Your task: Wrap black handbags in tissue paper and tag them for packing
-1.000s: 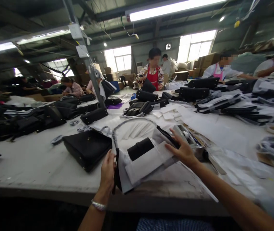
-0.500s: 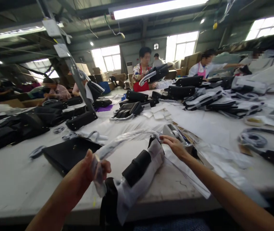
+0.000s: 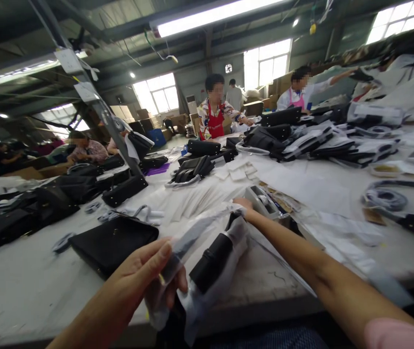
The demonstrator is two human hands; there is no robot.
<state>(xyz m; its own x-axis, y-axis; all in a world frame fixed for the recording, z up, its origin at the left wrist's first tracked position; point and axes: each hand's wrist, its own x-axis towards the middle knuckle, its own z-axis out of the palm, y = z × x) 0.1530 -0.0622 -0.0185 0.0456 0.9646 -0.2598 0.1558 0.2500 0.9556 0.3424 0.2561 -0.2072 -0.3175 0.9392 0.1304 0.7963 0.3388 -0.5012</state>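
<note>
In the head view, a black handbag (image 3: 211,261) stands at the table's near edge, partly covered in thin white wrapping (image 3: 227,278). Its long handle (image 3: 194,232) is sleeved in clear plastic and arches away from me. My left hand (image 3: 158,271) is closed around the near part of this plastic-sleeved handle, thumb on top. At the handle's far end, beside the bag's upper corner, is my right hand (image 3: 243,204); its fingers are mostly hidden behind the wrapping. Left of the bag, a black flap bag (image 3: 114,242) lies flat on the table.
A grey open box (image 3: 261,201) with small items sits just right of my right hand. White paper sheets (image 3: 190,201) lie beyond the bag. Black bags (image 3: 319,140) are piled at the back right, others at left. Across the table stands a co-worker in a red apron (image 3: 214,121).
My left hand has shifted right and slightly down with the handle. My right hand has moved a little left and farther behind the bag's corner. The co-worker opposite has lowered a black bag onto the table.
</note>
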